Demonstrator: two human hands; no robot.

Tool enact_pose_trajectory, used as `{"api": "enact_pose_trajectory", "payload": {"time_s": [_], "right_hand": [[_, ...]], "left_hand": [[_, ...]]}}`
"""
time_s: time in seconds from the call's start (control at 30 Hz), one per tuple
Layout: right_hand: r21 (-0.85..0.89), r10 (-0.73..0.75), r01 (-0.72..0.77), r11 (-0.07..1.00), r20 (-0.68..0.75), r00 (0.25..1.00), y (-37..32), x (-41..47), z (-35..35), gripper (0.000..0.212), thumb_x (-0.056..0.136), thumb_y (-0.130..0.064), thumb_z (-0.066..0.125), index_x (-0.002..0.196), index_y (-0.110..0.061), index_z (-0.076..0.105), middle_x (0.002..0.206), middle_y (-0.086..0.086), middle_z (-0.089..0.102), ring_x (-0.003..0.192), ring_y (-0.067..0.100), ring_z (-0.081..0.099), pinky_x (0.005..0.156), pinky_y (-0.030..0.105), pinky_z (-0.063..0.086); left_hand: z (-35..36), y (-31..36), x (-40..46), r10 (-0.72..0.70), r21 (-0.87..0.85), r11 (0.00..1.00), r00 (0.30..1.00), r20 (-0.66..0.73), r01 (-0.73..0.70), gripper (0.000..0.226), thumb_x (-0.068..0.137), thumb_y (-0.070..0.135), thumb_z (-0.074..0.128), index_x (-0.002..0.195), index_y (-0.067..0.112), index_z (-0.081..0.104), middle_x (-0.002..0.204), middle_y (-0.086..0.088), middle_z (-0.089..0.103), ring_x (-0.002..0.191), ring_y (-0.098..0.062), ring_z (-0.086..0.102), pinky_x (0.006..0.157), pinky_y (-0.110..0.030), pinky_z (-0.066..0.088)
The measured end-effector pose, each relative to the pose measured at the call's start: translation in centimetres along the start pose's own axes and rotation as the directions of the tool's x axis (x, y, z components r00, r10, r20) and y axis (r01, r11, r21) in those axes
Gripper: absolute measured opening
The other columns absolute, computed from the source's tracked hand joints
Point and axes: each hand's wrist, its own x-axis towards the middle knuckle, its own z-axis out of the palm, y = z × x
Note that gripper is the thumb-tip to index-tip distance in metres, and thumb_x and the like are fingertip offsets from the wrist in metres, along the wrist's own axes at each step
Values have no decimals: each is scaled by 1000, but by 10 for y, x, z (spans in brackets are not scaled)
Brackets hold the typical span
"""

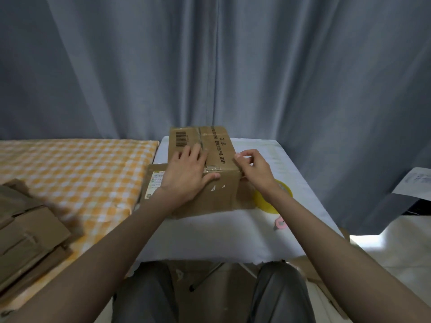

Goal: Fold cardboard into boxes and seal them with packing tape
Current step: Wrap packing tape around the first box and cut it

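Brown corrugated cardboard, creased and reused by the look of it: the box (pixel 205 164) sits closed on the white-covered table (pixel 221 234), towards its far left part, with a strip of clear tape along the centre seam of the top flaps and down the near face. Printed text and a barcode on top. The left hand (pixel 187 176) lies flat across the top near the seam, fingers straight and spread, thumb hooked over the near top edge; it presses, grips nothing. The right hand (pixel 253 167) is at the box's right top edge, fingers curled in a pinch; likely on a tape end or the edge itself, but I cannot tell which, the tape being clear. Yellow tape roll (pixel 276 198) lies on the table just behind the right wrist, partly hidden; a small pink object (pixel 279 223), possibly a cutter, near it. Flattened cardboard stack (pixel 30 231) on the checked orange cloth (pixel 77 173), well apart to the left. Handling judgement: box probably light and empty, so it will slide on the cloth unless held down. Walls stiff at the edges, top flaps springy at the seam. Best held by flat pressure on top or by opposite side walls near the corners, not by the taped seam.
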Motion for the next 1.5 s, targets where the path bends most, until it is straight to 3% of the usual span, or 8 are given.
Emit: {"api": "enact_pose_trajectory", "payload": {"time_s": [0.2,0.37,0.67,0.83,0.97,1.17,1.33,1.5], "right_hand": [[-99,150,-136,986,155,976,-23,15,15,51,100,-48,51,133,-10,56,132,7,62,120,24,58,106,45,45],[-7,171,-173,985,183,968,-37,11,20,43,103,-37,48,139,-15,48,139,6,58,127,25,53,112,43,39],[296,15,-55,954,136,991,-43,-3,-10,60,97,-20,62,151,-23,38,112,-24,64,94,-6,63,74,13,48],[381,-154,115,918,73,985,-50,-14,-21,70,87,4,61,143,-36,49,131,-7,56,118,4,59,93,26,55],[461,-105,67,885,57,993,-53,-11,-33,17,91,-19,56,106,-16,65,109,-13,70,110,4,64,102,33,51],[369,59,-160,915,270,961,-44,-18,-21,82,73,-91,41,130,-36,60,113,-1,71,110,20,65,93,48,53],[435,-16,-97,895,249,968,-25,-10,-19,24,83,-45,50,86,-36,71,84,-16,68,89,4,60,93,35,42],[451,-28,-71,890,209,977,-19,-8,-24,68,69,-38,59,134,-21,54,116,-11,67,109,6,60,91,30,43]], "left_hand": [[-7,-21,4,-200,-340,914,975,95,221,76,93,73,24,143,20,44,141,-11,41,129,-30,39,108,-44,32],[-12,-52,7,-341,-702,255,741,578,665,51,98,62,39,116,21,64,126,-5,66,103,-17,61,87,-29,43],[-33,-56,-7,-277,-880,152,874,398,449,27,92,27,69,118,25,63,107,11,74,97,-4,70,77,-16,55],[-58,-47,-13,-275,-948,139,931,240,285,73,81,-3,75,142,19,41,126,6,58,103,7,63,78,-12,52],[-75,-57,-7,-384,-927,-212,846,370,309,50,91,59,54,96,10,62,103,-5,67,102,-20,65,99,-35,45],[-49,-51,-13,-302,-881,-108,829,471,462,60,72,83,51,97,35,75,88,6,76,75,-12,73,68,-33,58],[-32,-59,-21,-365,-907,-69,836,410,415,54,60,41,67,109,21,56,98,3,65,82,-7,65,72,-26,49],[-20,-64,-32,-381,-926,-12,854,354,379,79,67,44,77,134,18,44,115,9,66,104,-2,65,84,-24,54]]}}
